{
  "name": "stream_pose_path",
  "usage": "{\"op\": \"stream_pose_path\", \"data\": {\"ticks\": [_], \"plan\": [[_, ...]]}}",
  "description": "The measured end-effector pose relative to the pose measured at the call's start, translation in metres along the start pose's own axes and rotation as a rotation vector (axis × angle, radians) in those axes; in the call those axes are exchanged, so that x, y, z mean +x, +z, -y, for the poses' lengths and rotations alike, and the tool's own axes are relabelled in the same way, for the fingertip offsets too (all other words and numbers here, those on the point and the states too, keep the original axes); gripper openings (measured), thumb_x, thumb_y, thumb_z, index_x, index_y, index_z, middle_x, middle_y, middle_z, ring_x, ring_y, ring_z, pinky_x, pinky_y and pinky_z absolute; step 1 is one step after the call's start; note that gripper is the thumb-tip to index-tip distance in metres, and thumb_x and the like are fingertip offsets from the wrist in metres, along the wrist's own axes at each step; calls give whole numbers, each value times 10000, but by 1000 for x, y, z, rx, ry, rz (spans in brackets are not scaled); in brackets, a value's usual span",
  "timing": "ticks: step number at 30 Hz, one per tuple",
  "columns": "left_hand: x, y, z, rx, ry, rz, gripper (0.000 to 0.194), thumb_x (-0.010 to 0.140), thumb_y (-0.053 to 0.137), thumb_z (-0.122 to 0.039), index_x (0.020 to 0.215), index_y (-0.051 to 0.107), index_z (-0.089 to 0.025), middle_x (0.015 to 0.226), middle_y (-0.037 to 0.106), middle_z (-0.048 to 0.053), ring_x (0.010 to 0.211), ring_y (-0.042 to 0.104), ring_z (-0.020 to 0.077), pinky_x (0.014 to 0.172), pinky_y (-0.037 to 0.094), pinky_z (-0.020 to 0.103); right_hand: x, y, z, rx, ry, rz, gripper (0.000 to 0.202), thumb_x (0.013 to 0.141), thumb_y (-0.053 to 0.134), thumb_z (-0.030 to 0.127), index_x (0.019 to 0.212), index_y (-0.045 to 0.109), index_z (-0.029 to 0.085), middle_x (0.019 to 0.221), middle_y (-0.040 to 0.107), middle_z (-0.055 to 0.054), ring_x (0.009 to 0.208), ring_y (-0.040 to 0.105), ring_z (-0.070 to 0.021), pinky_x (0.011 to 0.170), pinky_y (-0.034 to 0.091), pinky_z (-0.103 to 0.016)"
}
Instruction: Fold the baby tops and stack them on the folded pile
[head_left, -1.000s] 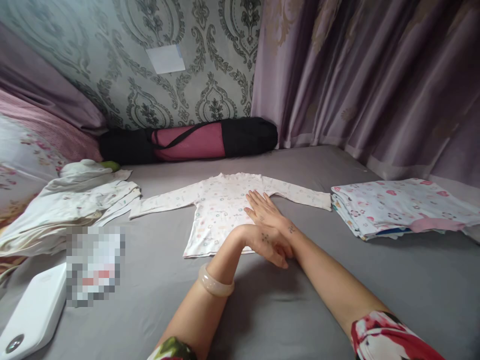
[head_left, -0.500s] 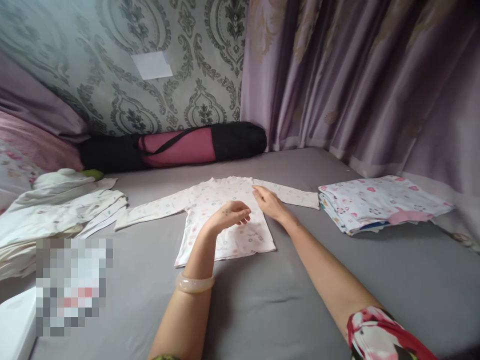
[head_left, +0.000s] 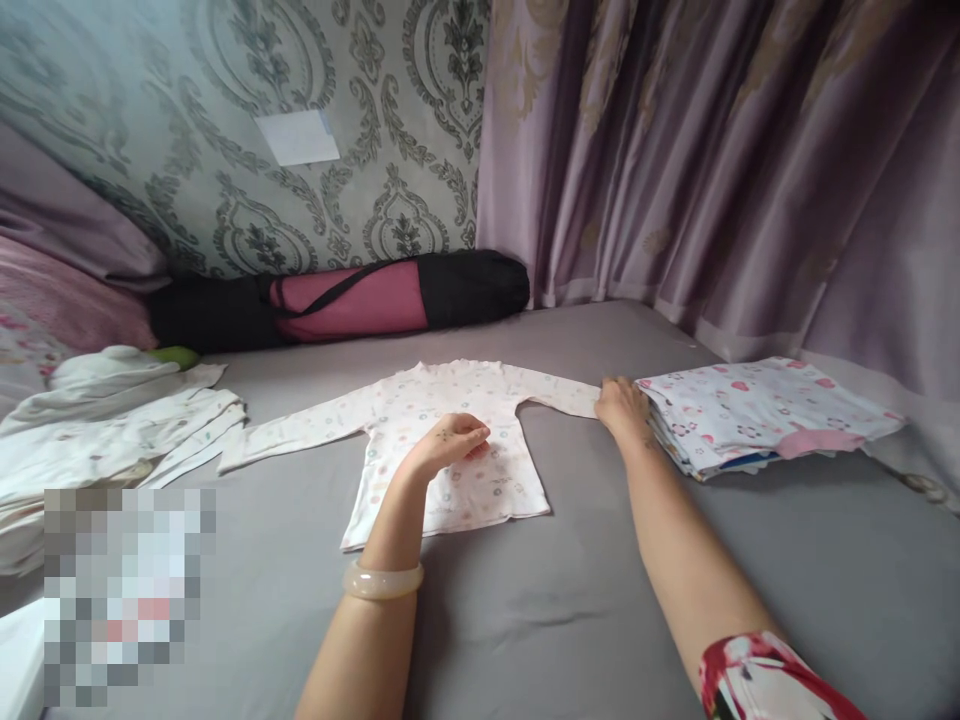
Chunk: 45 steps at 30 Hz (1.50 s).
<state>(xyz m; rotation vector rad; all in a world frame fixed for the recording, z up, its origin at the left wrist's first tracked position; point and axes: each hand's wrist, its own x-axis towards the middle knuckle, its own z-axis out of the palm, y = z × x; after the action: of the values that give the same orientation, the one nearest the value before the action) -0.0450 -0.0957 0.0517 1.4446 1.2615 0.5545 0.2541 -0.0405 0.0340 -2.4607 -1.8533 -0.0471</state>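
Shirt (head_left: 439, 392) is laid flat on grey sheet (head_left: 585, 610); likely light, soft, floppy, best pinched at cuffs. Sleeve end is touched by right hand (head_left: 622, 408), grip can't be told; left hand (head_left: 453, 440) is loosely curled over the front, nothing seen held.

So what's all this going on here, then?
A patterned long-sleeved shirt is spread out on a gray sheet. A person's right hand is at the end of one sleeve, close beside a folded stack of printed cloth; its grip is hard to make out. The person's left hand is over the shirt's body, loosely curled. A heap of cloth lies near the other sleeve.
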Motion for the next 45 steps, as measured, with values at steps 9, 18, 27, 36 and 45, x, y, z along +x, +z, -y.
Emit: {"op": "stream_pose_path", "data": {"ticks": [9,18,27,36,45], "plan": [[1,0,3,-96,-29,-61,249,793,632,-395,801,658,-148,749,705,65,677,633,158,679,486,272,0,-1,2,13,85,-49,349,904,451,188,1121,701,79,1207,609,-230,1199,513,-361,940,403,-434],[14,-1,5,-394,70,-263,261,761,702,-375,843,646,-134,834,698,85,732,643,153,692,497,277,28,-16,1,629,69,-59,200,767,651,308,848,737,147,786,718,-70,804,670,-232,662,464,-276],[18,-5,9,-480,78,-325,320,735,722,-418,857,641,-133,856,696,101,759,650,168,733,497,303,43,-65,47,1741,344,71,130,677,733,90,744,650,164,583,669,8,513,628,-135,477,533,-235],[28,-9,12,-303,124,-455,207,799,613,-315,895,657,-138,911,714,112,848,669,196,767,503,308,47,-44,59,2233,395,323,218,720,628,-33,770,623,180,666,704,23,557,664,-98,522,573,-168],[102,-1,-18,377,263,-281,316,796,521,-114,1069,679,-133,1153,684,127,1053,623,235,968,458,364,61,-27,34,2374,216,215,220,655,662,39,813,665,192,797,742,2,767,699,-132,739,594,-237]]}}
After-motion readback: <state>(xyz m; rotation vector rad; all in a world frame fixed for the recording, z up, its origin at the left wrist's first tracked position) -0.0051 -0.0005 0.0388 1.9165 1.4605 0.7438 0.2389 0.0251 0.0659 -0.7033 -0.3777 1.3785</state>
